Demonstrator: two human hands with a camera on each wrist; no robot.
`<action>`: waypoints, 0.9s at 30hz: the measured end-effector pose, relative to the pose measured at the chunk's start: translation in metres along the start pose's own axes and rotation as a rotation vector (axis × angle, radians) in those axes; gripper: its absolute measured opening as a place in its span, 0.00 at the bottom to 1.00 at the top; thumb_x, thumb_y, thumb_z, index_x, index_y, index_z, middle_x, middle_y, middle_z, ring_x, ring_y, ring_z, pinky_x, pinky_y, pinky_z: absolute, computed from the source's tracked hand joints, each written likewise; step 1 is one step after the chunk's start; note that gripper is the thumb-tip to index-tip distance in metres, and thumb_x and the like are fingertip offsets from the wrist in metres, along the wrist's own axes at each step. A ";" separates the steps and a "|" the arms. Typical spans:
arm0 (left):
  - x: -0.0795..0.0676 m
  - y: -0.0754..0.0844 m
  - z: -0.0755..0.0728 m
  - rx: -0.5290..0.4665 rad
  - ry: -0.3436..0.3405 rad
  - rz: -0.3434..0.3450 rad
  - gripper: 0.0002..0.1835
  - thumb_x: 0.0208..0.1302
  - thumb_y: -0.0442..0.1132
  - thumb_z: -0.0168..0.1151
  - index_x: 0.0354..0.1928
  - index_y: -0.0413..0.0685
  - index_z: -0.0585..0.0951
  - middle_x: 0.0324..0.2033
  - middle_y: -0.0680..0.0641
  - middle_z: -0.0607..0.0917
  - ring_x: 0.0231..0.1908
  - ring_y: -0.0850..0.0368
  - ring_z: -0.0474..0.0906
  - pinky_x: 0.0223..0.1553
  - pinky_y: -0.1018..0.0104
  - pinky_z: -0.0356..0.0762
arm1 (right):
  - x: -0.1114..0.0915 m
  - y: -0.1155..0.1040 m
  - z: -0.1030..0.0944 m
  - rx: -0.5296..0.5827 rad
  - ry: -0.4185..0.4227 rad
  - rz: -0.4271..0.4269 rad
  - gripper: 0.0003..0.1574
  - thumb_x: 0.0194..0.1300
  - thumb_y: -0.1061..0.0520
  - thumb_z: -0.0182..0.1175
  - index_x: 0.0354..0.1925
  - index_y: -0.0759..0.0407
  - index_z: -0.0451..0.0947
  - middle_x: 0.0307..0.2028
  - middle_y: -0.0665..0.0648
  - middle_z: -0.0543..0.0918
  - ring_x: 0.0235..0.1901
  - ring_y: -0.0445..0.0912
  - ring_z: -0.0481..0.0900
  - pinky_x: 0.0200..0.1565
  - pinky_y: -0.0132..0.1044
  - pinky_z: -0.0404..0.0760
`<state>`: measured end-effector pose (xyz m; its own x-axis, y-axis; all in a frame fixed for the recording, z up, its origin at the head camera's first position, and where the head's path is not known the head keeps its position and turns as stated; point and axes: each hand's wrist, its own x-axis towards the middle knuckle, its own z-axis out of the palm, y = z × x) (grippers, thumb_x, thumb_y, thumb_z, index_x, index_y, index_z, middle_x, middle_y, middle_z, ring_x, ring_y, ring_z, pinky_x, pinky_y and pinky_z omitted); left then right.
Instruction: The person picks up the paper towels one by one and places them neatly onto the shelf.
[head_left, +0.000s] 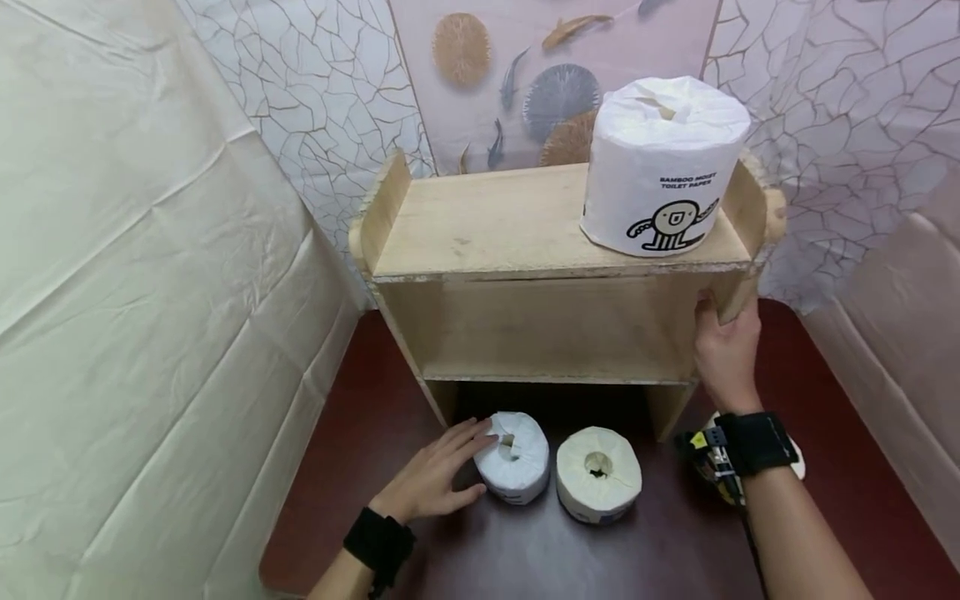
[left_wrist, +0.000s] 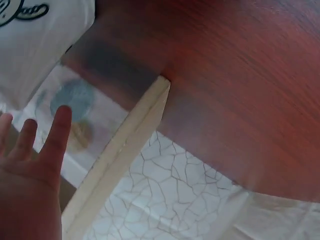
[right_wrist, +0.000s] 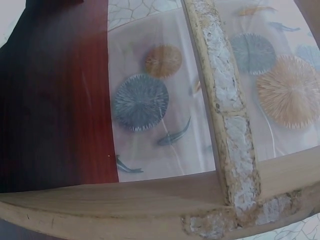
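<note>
A small wooden shelf (head_left: 525, 329) stands on the dark red table. My right hand (head_left: 727, 350) grips the front edge of its right side panel, just below the top board. My left hand (head_left: 438, 475) has its fingers extended, fingertips at the upper left of a white wrapped toilet roll (head_left: 528, 458). In the left wrist view, the fingers of that hand (left_wrist: 30, 175) look spread, near a white printed wrapper (left_wrist: 45, 50). A cream toilet roll (head_left: 622, 492) stands just right of the white one. On the top board sits a large wrapped toilet roll (head_left: 637, 183).
Another pale round item (head_left: 798, 458) lies on the table (head_left: 360, 400), mostly hidden behind my right wrist. The shelf's worn board edges (right_wrist: 227, 80) fill much of the right wrist view. A cream padded wall (head_left: 150, 292) rises at the left, with a patterned backdrop (head_left: 315, 108) behind.
</note>
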<state>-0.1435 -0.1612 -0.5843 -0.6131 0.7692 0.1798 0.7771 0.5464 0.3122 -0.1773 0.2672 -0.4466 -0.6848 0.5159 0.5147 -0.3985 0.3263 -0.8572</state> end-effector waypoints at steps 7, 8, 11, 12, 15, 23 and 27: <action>0.008 -0.009 -0.006 0.050 0.014 0.112 0.40 0.69 0.53 0.69 0.80 0.57 0.67 0.81 0.50 0.62 0.80 0.44 0.57 0.64 0.43 0.77 | 0.007 -0.008 0.006 0.025 -0.004 -0.025 0.27 0.76 0.61 0.56 0.71 0.58 0.71 0.49 0.41 0.77 0.49 0.40 0.75 0.51 0.31 0.71; 0.009 -0.010 -0.006 0.056 0.021 0.130 0.39 0.68 0.53 0.70 0.79 0.57 0.69 0.81 0.50 0.63 0.79 0.44 0.58 0.65 0.43 0.77 | 0.008 -0.008 0.006 0.026 -0.008 -0.027 0.28 0.76 0.61 0.56 0.71 0.58 0.70 0.50 0.41 0.77 0.50 0.40 0.75 0.51 0.31 0.71; 0.012 -0.013 -0.007 0.087 0.041 0.191 0.37 0.66 0.50 0.72 0.76 0.57 0.72 0.79 0.51 0.66 0.78 0.45 0.62 0.64 0.45 0.78 | 0.010 -0.008 0.005 0.022 -0.017 -0.035 0.28 0.77 0.61 0.56 0.72 0.58 0.69 0.49 0.41 0.76 0.50 0.40 0.74 0.51 0.32 0.71; 0.013 -0.014 -0.007 0.101 0.038 0.210 0.37 0.66 0.49 0.73 0.76 0.58 0.72 0.79 0.52 0.66 0.78 0.45 0.62 0.64 0.46 0.78 | 0.010 -0.008 0.005 0.019 -0.017 -0.035 0.28 0.77 0.60 0.56 0.72 0.58 0.69 0.49 0.41 0.76 0.49 0.40 0.74 0.51 0.32 0.71; 0.017 -0.015 -0.007 0.151 0.014 0.270 0.38 0.65 0.47 0.74 0.77 0.58 0.72 0.79 0.54 0.66 0.78 0.47 0.62 0.66 0.48 0.76 | 0.009 -0.006 0.002 -0.001 -0.014 -0.030 0.28 0.77 0.60 0.56 0.72 0.59 0.69 0.48 0.41 0.76 0.48 0.41 0.74 0.49 0.32 0.71; 0.029 -0.012 -0.012 0.331 -0.125 0.351 0.40 0.67 0.54 0.72 0.79 0.64 0.69 0.77 0.59 0.68 0.79 0.51 0.59 0.67 0.50 0.75 | 0.002 -0.001 -0.001 -0.027 -0.010 -0.009 0.29 0.78 0.60 0.55 0.73 0.59 0.68 0.49 0.48 0.77 0.48 0.41 0.74 0.49 0.31 0.71; 0.029 0.002 -0.011 0.414 -0.126 0.339 0.40 0.70 0.66 0.63 0.78 0.61 0.70 0.75 0.57 0.73 0.77 0.51 0.63 0.67 0.52 0.75 | -0.003 -0.003 -0.001 -0.053 -0.012 -0.014 0.28 0.78 0.60 0.54 0.72 0.61 0.68 0.46 0.42 0.76 0.44 0.41 0.74 0.45 0.31 0.70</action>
<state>-0.1611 -0.1413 -0.5686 -0.3166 0.9447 0.0852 0.9348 0.3260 -0.1412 -0.1734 0.2657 -0.4459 -0.6869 0.5012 0.5262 -0.3754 0.3753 -0.8475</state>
